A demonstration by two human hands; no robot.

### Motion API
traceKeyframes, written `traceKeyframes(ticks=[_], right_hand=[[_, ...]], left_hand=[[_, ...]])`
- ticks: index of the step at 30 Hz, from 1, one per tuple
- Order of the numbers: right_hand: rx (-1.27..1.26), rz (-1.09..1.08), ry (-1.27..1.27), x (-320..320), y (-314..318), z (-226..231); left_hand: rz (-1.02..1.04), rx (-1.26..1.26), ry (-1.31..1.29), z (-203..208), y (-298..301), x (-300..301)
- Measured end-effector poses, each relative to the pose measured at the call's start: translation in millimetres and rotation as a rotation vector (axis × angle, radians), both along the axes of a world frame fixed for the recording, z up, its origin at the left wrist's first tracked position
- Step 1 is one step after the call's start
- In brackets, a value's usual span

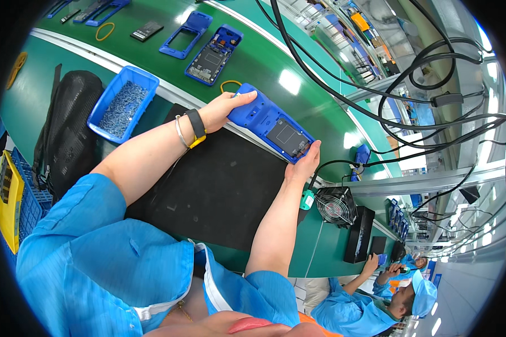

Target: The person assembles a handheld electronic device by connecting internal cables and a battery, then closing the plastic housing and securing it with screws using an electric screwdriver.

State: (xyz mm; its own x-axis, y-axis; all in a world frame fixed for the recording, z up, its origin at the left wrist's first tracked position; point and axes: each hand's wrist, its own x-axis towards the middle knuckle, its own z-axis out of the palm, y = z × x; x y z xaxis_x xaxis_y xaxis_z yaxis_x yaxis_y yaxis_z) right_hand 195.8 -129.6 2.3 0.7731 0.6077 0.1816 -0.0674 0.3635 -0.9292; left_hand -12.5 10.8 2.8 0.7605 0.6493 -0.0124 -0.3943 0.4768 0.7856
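Observation:
A blue handheld terminal (270, 124) is held between my two hands above the far edge of the black mat (208, 194). Its back faces up, and an open compartment shows a dark inner plate. My left hand (222, 110) grips the upper left end, thumb lying on top. At the lower right end, my right hand (305, 165) has its fingers closed on the edge. Beyond them on the green belt lie an opened blue terminal (213, 59), a blue frame (186, 35) and a dark battery (147, 31). A yellow rubber band (229, 84) lies partly behind the held terminal.
A blue bin (91, 124) of small screws and a black bag (73, 121) stand at left. On the right are a fan (335, 206) and a long black box (358, 236). Black cables (371, 112) hang across the upper right. A co-worker (360, 306) sits at lower right.

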Motion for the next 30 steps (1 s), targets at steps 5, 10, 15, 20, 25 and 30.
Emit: traceKeyframes(ticks=[5, 10, 15, 20, 25, 30], right_hand=[[-0.028, -0.033, 0.068, -0.6, -1.9, 2.6], [-0.070, 0.093, 0.144, 7.3, -4.8, -0.4], [-0.028, 0.256, 0.025, 13.4, -11.2, -0.3], [0.011, 0.232, -0.006, 10.1, -11.6, 0.7], [0.038, 0.169, -0.002, 1.9, -12.7, 8.6], [0.071, 0.187, -0.062, -2.9, -17.5, 15.7]], left_hand=[[-0.002, -0.048, 0.068, 5.5, 1.8, 1.1], [0.004, -0.052, 0.046, 4.6, 3.8, -1.1], [-0.004, -0.062, 0.021, 5.7, 3.5, -3.5], [-0.029, -0.086, -0.028, 4.9, 5.4, -2.8], [-0.020, -0.138, -0.061, 4.7, 0.5, -7.6], [-0.018, -0.123, -0.094, 1.6, 2.8, -7.4]])
